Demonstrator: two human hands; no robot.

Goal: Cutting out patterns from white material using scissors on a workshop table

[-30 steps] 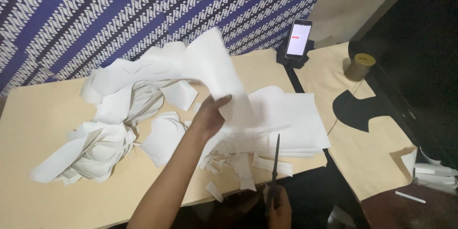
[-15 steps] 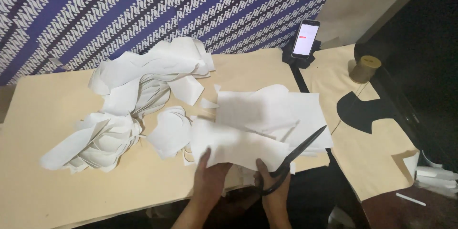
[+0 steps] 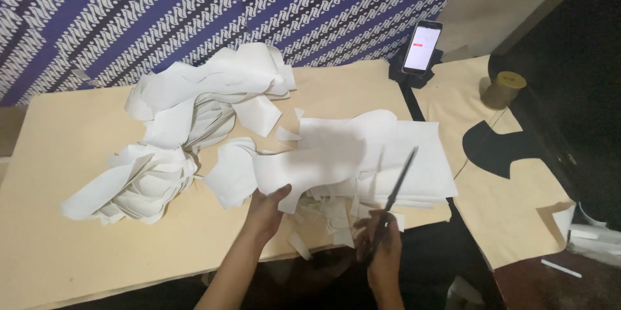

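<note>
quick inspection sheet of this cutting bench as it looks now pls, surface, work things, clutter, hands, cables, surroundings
surface: tan board table, with a second tan sheet to the right.
job's things: white sheet held at its near edge; dark scissors, blades pointing up over the flat white stack.
clutter: heaps of cut white pieces, small scraps near the table edge, a black cut shape.
grippers: left hand pinches the white sheet; right hand has its grip on the scissors.
cables: nothing seen.
surroundings: blue and white patterned cloth behind, a lit phone propped up, a thread spool.
</note>
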